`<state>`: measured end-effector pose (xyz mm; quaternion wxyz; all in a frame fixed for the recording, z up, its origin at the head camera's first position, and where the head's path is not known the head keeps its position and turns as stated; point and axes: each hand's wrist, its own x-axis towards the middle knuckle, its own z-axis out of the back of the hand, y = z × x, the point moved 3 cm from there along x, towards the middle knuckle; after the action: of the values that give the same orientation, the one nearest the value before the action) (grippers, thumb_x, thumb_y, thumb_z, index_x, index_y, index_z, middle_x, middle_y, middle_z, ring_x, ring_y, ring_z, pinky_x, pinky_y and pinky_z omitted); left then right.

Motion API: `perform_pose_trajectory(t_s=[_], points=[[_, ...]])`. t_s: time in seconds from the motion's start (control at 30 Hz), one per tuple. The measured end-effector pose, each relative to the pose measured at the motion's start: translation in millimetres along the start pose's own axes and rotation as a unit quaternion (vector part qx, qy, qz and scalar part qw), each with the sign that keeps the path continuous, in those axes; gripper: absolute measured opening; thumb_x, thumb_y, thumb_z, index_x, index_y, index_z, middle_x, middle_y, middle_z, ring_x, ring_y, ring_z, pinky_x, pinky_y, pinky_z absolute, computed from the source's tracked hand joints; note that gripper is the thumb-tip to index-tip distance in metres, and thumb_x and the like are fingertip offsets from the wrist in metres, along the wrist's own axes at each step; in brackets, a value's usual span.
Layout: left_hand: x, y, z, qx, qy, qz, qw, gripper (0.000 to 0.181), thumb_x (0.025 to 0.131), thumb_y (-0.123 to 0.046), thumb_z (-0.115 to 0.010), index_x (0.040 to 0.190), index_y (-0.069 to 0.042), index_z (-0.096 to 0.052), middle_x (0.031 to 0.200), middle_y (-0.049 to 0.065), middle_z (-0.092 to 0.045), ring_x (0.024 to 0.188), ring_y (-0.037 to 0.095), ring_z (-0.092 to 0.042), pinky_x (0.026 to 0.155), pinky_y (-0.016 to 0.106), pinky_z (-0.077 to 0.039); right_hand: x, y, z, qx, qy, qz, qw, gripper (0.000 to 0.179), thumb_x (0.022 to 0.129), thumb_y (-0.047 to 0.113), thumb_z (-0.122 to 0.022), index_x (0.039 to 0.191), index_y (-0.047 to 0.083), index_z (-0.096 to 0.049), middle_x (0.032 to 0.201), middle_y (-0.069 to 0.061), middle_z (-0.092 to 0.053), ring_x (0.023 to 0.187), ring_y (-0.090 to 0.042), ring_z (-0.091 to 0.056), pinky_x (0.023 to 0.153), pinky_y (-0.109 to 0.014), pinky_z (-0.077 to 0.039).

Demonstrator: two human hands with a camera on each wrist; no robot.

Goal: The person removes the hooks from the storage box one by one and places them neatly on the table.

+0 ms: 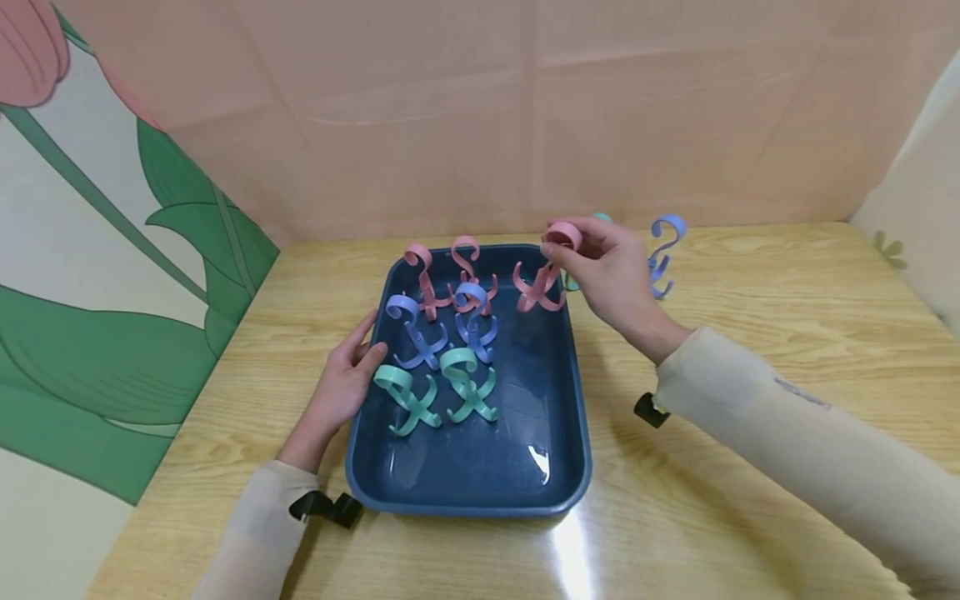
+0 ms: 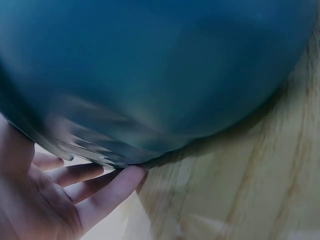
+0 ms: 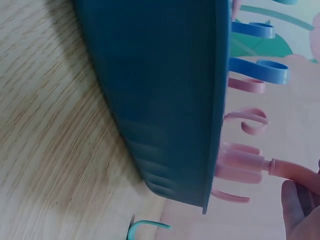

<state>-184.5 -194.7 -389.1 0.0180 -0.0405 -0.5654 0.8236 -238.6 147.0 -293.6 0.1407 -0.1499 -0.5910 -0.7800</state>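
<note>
With a pink backdrop (image 1: pixel 420 108) rising behind the worktop's (image 1: pixel 810 308) back edge, I have the right hand (image 1: pixel 611 271) pinching a pink hook (image 1: pixel 538 292) by its curl at the tray's (image 1: pixel 465 475) far-right corner, while the left hand (image 1: pixel 345 379) grips the tray's left rim. Left of the held piece, two pink hooks (image 1: pixel 430 300), two blue hooks (image 1: pixel 422 346) and two green hooks (image 1: pixel 415 406) sit in the tray, so I judge those six placed and this third pink one not yet released. Toward the worktop's back edge, right of the tray, a blue hook (image 1: pixel 660 268) and a partly hidden green hook (image 3: pixel 131 232) seem left.
</note>
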Motion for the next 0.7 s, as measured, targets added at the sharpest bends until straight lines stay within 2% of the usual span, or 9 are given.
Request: perform_pose_trajectory(t_s=[0.27, 0.4, 0.7], points=[[0.1, 1.7, 3.0, 0.011, 0.002, 0.004, 0.9999, 0.057, 0.108, -0.023, -0.046, 0.161, -0.022, -0.027, 0.132, 0.024, -0.062, 0.112, 0.034, -0.064, 0.087, 0.033, -0.054, -4.8, 6.7, 13.9, 0.028, -0.021, 0.034, 0.9988, 0.03, 0.089, 0.01, -0.077, 0.119, 0.007, -0.075, 0.107, -0.007, -0.074, 0.091, -0.019, -0.068, 0.081, -0.021, -0.055], [0.1, 1.6, 4.6, 0.012, 0.003, 0.01, 0.9999, 0.057, 0.108, -0.025, -0.046, 0.161, -0.024, -0.026, 0.134, 0.023, -0.061, 0.114, 0.034, -0.063, 0.091, 0.038, -0.054, -5.5, 6.9, 18.7, 0.045, -0.026, 0.041, 0.9978, 0.03, 0.088, 0.006, -0.077, 0.117, 0.005, -0.075, 0.104, -0.006, -0.074, 0.09, -0.018, -0.069, 0.08, -0.021, -0.055], [-0.1, 3.6, 5.1, 0.014, 0.005, 0.016, 0.9998, 0.057, 0.108, -0.027, -0.045, 0.161, -0.026, -0.025, 0.137, 0.022, -0.059, 0.117, 0.034, -0.062, 0.094, 0.045, -0.053, -10.4, 3.8, 30.8, 0.032, -0.028, 0.036, 0.9984, 0.03, 0.088, 0.006, -0.078, 0.117, 0.005, -0.075, 0.103, -0.004, -0.074, 0.086, -0.018, -0.068, 0.079, -0.02, -0.055]])
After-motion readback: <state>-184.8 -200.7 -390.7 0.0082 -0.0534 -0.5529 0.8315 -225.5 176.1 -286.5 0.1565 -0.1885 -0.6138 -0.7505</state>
